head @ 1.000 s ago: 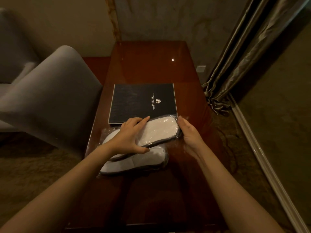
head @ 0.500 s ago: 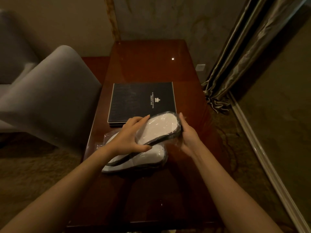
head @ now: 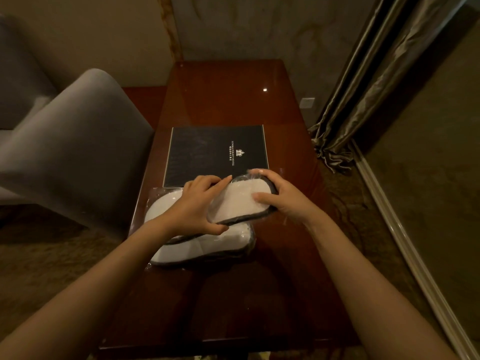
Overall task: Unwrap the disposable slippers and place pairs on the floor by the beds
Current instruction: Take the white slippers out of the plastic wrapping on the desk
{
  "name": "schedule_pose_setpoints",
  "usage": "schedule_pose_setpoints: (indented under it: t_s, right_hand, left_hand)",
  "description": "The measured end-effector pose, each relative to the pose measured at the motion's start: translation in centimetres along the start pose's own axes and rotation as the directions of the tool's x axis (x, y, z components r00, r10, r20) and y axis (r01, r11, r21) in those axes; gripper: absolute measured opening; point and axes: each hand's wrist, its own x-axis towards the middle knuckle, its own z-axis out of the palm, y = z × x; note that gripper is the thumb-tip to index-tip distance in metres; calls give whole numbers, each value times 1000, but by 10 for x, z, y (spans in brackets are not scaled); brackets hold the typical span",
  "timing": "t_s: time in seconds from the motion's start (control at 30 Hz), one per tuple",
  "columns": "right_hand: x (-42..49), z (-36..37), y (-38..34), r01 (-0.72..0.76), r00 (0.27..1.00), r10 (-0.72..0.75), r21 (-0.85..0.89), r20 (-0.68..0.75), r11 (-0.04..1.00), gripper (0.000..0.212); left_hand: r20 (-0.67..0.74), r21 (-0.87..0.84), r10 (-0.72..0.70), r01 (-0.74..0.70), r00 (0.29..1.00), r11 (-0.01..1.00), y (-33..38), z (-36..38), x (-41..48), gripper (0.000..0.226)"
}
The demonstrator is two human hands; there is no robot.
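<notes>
Lifting top slipper pack (head: 242, 201) off the bench (head: 226, 94): right hand (head: 283, 196) has shifted from the tip to a wrapped grip over its end, left hand (head: 197, 203) pinching the middle. Second pack (head: 205, 249) lies just below. Both still wrapped; tearing plastic comes next.

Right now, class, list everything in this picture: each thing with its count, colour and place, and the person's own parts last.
Upper slipper pack: one, white with dark trim, clear wrap, held above the desk.
Lower slipper pack: one, white, wrapped, flat on the desk beneath.
Folder: one, black with hotel logo, mid-desk.
Desk: one, glossy red-brown, centre.
Chair: one, grey, left of desk.
Curtain: one, grey-gold, right.
Wall socket: one, pale, behind desk.
Carpet: olive-brown floor.
Left hand: grips pack's near end.
Right hand: grips pack's far end.
</notes>
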Motion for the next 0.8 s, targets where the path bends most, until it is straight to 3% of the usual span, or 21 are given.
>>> schedule_pose_setpoints:
  t_s: [0.13, 0.3, 0.37, 0.47, 0.57, 0.67, 0.8]
  right_hand:
    - [-1, -6, 3, 61, 995, -67, -88, -71, 994, 34]
    - [-10, -32, 8, -4, 989, 12, 58, -147, 998, 29]
    - [-11, -39, 10, -98, 990, 92, -44, -111, 994, 26]
    - [-5, -43, 7, -209, 975, 222, -403, -15, 891, 24]
    - [12, -33, 0, -138, 965, 250, -668, 75, 731, 35]
    - [27, -21, -8, -49, 980, 169, -688, 108, 724, 40]
    - [28, -29, -14, -31, 993, 97, -618, 73, 785, 42]
  left_hand:
    - [24, 74, 18, -20, 1000, 997, -10, 3, 1, 108]
    - [111, 88, -45, 36, 993, 995, -26, 8, -1, 117]
    - [127, 110, -35, 21, 991, 994, -28, 11, -1, 118]
    - [135, 180, 23, -47, 991, 983, -27, 17, 0, 118]
    - [135, 191, 76, -101, 988, 976, -19, 21, 10, 116]
    - [122, 201, 91, -115, 988, 973, -17, 23, 22, 115]
    - [134, 84, 0, -11, 991, 996, -33, 20, 27, 120]
